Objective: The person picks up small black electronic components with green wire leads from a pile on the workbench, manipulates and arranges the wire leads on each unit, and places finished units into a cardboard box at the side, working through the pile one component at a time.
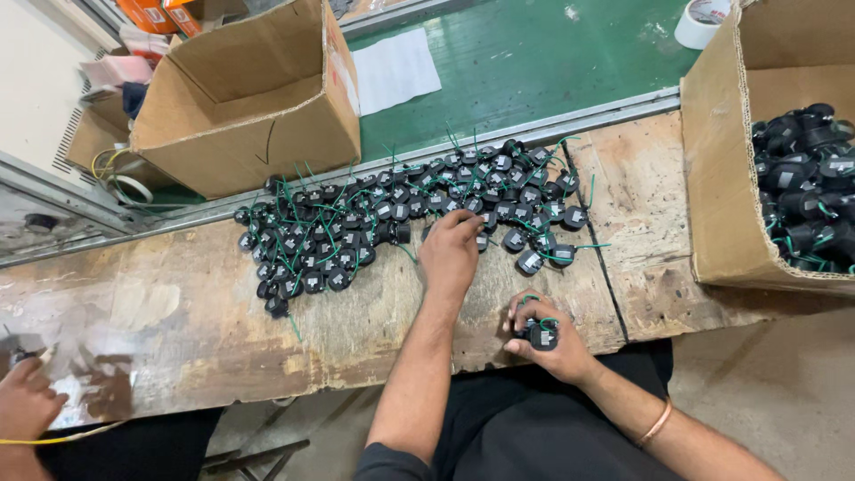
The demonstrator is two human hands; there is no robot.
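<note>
Left hand (451, 251) reaching into heap of small black parts with green wires (401, 218), fingers curled down onto pieces at heap's near edge, mid-counter. Right hand (541, 340) pinching one black part (542, 335) with green wire, hovering at near edge of worn wooden counter (178, 312). Open cardboard box (775, 169) sitting at right, holding more black parts. Empty cardboard box (249, 98) lying behind heap. Another person's hand (25, 401) resting at far left.
</note>
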